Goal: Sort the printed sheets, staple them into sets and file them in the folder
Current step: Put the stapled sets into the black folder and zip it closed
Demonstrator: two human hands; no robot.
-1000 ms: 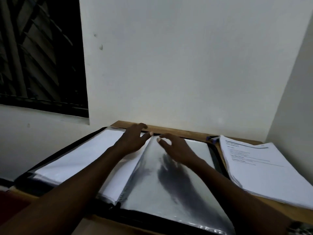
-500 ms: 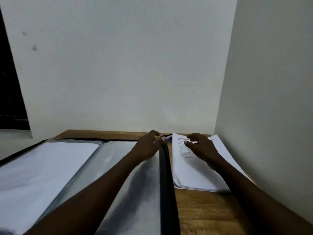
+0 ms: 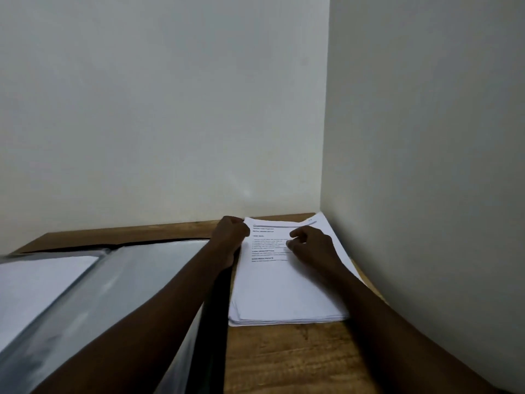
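Note:
A stack of printed sheets (image 3: 284,291) lies on the wooden table (image 3: 284,359) in the right corner, text on its top page. My left hand (image 3: 230,235) is curled at the stack's far left corner; what its fingers close on is hidden. My right hand (image 3: 311,247) rests on the top sheet with its fingers loosely bent and a gap between thumb and forefinger. Left of the stack the black folder (image 3: 213,322) lies open, its clear sleeves (image 3: 127,285) shining. My left forearm crosses the folder.
White sheets (image 3: 37,282) fill the folder's left-hand sleeve. Walls close the table in behind and on the right, right beside the stack. A strip of bare wood shows in front of the stack.
Both hands left the folder's sleeves and moved right to the paper stack. The view swung right with them. A small blue object seen by the stack's corner is now behind my left hand.

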